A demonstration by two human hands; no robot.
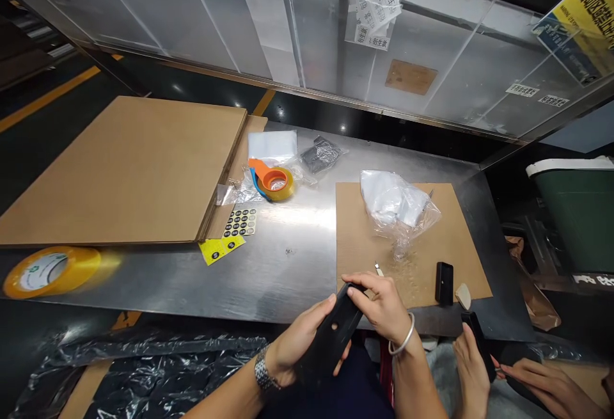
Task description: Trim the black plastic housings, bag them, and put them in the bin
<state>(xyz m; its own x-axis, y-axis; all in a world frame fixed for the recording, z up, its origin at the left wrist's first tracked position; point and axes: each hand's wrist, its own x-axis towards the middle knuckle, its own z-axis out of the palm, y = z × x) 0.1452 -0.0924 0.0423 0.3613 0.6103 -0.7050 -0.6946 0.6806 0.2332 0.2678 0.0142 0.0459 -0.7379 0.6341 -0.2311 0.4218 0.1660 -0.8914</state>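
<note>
Casing (329,345), black with one hole, was gripped by the fingers of left hand (296,343) and right hand (387,307).

Held piece (339,337) before cardboard sheet (453,240)

Person's two hands (382,304) gripping a black object (330,346), steel table (288,284) beyond, cardboard stack (129,176) at left

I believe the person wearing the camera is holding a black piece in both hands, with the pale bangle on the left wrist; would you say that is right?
Not quite: the head view shows the pale bangle at the wrist of the right hand. The left hand does share the black piece with it.
</note>
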